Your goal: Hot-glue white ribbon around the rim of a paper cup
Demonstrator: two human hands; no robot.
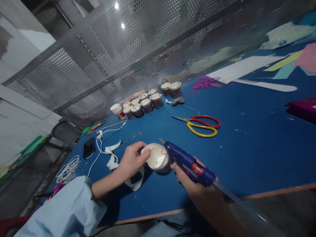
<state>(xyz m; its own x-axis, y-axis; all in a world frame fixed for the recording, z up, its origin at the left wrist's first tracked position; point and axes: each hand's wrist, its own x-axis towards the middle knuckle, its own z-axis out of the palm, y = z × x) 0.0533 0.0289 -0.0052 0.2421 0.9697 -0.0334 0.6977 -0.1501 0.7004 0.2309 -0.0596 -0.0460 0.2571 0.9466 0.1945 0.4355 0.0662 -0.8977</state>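
My left hand (pixel 132 160) is closed on the rim of a white paper cup (pixel 158 158) that lies tilted on the blue table (pixel 247 144), its opening facing me. My right hand (pixel 195 186) is wrapped round a blue hot glue gun (pixel 189 163). The gun's nozzle points up and left, just past the far rim of the cup. A clear glue stick sticks out of the back of the gun toward the lower right. A white paper strip (pixel 113 158) lies under and beside my left hand.
Scissors (pixel 201 125) with red and yellow handles lie beyond the cup. Several brown-wrapped cups (pixel 145 104) stand in a row by a perforated metal screen (pixel 123 56). A black phone (pixel 89 147), white cable and paper sheets (pixel 247 67) lie around.
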